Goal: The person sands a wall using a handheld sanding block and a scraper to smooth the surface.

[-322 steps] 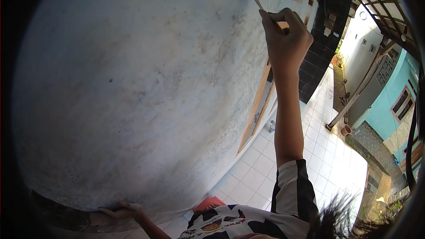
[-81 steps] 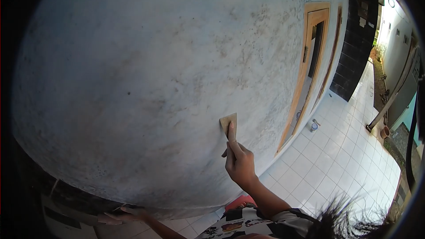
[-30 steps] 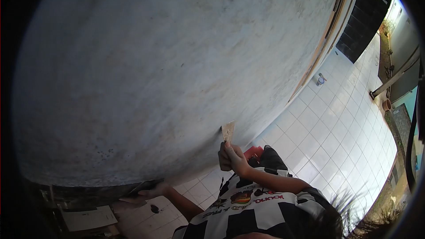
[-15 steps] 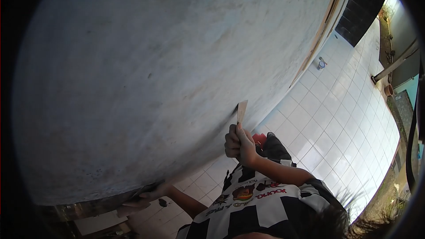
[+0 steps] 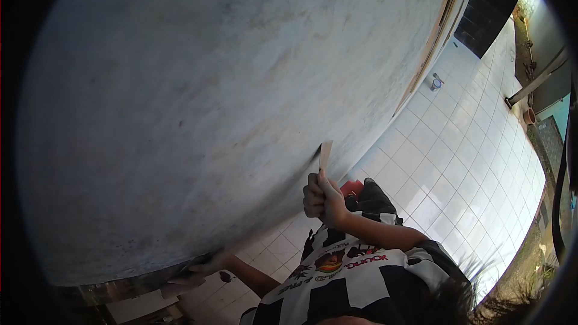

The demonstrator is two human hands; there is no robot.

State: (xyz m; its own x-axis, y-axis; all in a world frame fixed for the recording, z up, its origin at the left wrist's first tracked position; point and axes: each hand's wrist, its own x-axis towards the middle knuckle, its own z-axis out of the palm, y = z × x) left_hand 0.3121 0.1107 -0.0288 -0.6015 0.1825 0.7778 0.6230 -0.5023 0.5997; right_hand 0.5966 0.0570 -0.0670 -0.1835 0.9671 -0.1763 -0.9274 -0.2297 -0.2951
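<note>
My right hand (image 5: 325, 198) is wrapped round a putty knife, thumb laid along it. The knife's flat pale blade (image 5: 326, 154) points away from me, its tip at the face of a whitish, stained wall (image 5: 229, 102). A dark shadow spreads on the wall beside the blade. Lower down at the left, my left hand (image 5: 208, 266) reaches out beside the wall's shaded edge. Its fingers are dim and blurred there, and I cannot tell whether they hold anything.
White floor tiles (image 5: 442, 168) run along the wall on the right. A small tin (image 5: 436, 85) stands on them near a door frame (image 5: 430, 54). Something red (image 5: 351, 188) lies by my legs. A pale flat board (image 5: 137, 307) is at lower left, and a post (image 5: 536, 84) stands at far right.
The view has shifted slightly, so the wall's marks sit in different places. My right hand and the putty knife appear a little further left, with the same grip.
</note>
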